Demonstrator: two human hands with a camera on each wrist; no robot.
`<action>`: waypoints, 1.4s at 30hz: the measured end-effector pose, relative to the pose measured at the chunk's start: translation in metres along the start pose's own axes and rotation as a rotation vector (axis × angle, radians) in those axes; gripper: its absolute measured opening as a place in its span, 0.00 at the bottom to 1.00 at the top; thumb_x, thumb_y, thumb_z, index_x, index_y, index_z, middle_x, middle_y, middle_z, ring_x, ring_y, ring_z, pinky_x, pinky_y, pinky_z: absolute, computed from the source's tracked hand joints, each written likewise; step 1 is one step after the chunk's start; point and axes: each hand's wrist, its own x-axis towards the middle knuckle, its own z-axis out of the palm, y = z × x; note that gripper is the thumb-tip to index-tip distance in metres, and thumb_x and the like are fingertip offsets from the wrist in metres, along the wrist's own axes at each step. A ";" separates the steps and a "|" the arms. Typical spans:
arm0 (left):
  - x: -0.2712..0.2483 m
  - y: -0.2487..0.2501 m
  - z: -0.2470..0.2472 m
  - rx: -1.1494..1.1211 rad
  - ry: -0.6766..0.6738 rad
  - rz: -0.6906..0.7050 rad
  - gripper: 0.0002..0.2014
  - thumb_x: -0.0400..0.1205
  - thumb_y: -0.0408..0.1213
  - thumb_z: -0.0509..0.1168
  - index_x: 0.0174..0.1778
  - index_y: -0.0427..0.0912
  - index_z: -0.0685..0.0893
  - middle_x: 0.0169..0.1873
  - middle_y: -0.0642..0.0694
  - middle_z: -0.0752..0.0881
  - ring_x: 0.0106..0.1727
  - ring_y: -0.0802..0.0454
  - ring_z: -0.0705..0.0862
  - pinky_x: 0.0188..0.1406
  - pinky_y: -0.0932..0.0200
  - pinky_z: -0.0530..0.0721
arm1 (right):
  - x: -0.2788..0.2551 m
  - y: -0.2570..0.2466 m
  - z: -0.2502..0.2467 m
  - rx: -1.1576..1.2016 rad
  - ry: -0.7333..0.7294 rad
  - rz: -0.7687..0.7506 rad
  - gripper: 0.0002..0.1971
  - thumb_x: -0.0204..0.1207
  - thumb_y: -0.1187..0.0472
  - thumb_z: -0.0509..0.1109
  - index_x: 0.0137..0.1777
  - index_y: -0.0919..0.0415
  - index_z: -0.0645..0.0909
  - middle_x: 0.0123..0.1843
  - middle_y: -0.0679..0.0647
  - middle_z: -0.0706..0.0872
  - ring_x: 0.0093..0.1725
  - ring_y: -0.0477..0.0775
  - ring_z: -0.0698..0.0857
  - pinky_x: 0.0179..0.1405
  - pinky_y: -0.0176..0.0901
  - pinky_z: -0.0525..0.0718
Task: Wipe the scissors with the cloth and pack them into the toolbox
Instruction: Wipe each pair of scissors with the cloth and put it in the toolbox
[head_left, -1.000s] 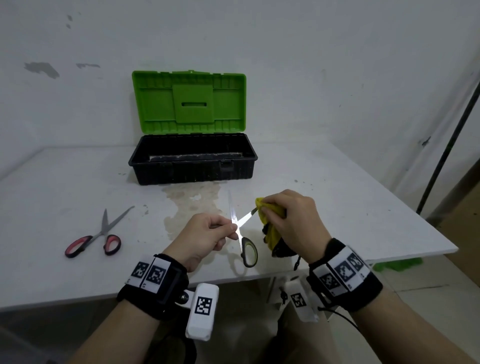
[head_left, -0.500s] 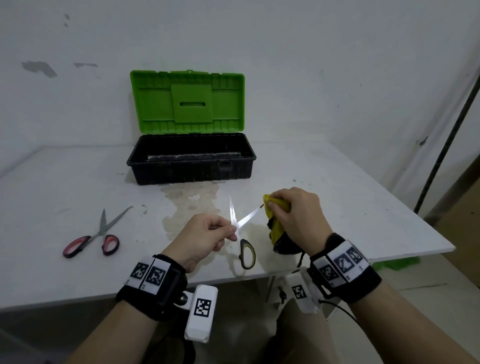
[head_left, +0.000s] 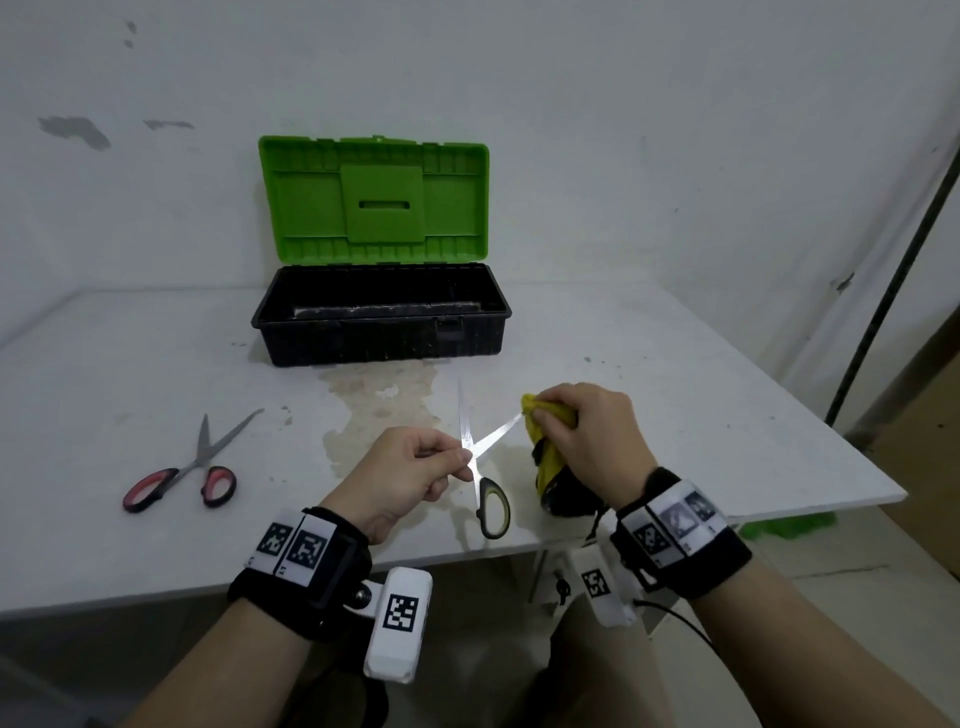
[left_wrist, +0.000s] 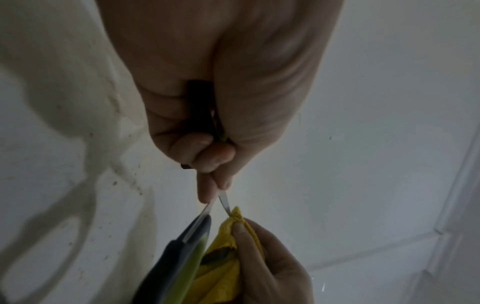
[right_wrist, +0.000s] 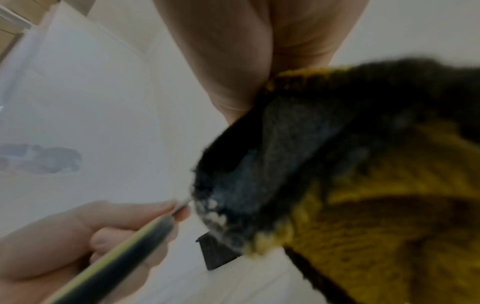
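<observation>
The left hand (head_left: 410, 475) pinches the open pair of steel scissors with black-and-lime handles (head_left: 480, 467) at the pivot, thumb and forefinger pressed together on the metal where the two blades cross; the left wrist view shows one black handle tucked into the curled palm (left_wrist: 200, 115). The other handle loop hangs down toward 6 o'clock, above the table's near edge. One blade points up toward 12 o'clock, the other slants toward 2 o'clock.

The right hand (head_left: 584, 441) grips the crumpled yellow cloth with dark stains (head_left: 545, 457), its fingers curled round the bunch — the thumb (left_wrist: 240, 232) presses the cloth's top fold against the tip of the slanted blade. The rest of the cloth hangs below the fist, dark and soiled at its lower end in the right wrist view (right_wrist: 376, 195).

Both hands hover over the near middle of the white tabletop (head_left: 675, 415), just short of a pale brownish stain (head_left: 382, 405) on the surface.

At 12 o'clock from the hands, well apart from them, the black plastic toolbox with an upright bright green lid (head_left: 382, 332) stands open near the wall; whether anything lies inside it cannot be told for sure. At about 9 o'clock a second pair of scissors with red-and-black handles (head_left: 189, 467) lies flat on the table, blades partly open and pointing away — well apart from the left hand.
</observation>
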 end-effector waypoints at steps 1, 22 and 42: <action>0.000 0.000 0.000 -0.004 0.000 -0.014 0.05 0.84 0.29 0.68 0.46 0.32 0.88 0.35 0.42 0.91 0.22 0.58 0.72 0.24 0.67 0.73 | 0.003 0.003 -0.004 0.055 0.012 0.027 0.06 0.78 0.53 0.70 0.52 0.51 0.86 0.46 0.47 0.88 0.44 0.46 0.82 0.46 0.35 0.76; 0.003 0.007 -0.003 0.147 0.007 -0.009 0.04 0.80 0.31 0.74 0.46 0.34 0.88 0.37 0.41 0.93 0.25 0.58 0.76 0.27 0.66 0.77 | -0.006 -0.029 -0.012 0.069 -0.207 -0.214 0.11 0.75 0.55 0.72 0.57 0.47 0.86 0.51 0.44 0.86 0.50 0.44 0.82 0.52 0.37 0.81; 0.002 0.008 -0.015 0.127 0.076 -0.020 0.06 0.77 0.30 0.76 0.49 0.35 0.89 0.43 0.39 0.93 0.36 0.53 0.86 0.35 0.63 0.84 | 0.003 -0.012 -0.033 0.819 -0.168 0.417 0.09 0.83 0.59 0.62 0.48 0.59 0.82 0.39 0.55 0.87 0.35 0.54 0.87 0.32 0.41 0.82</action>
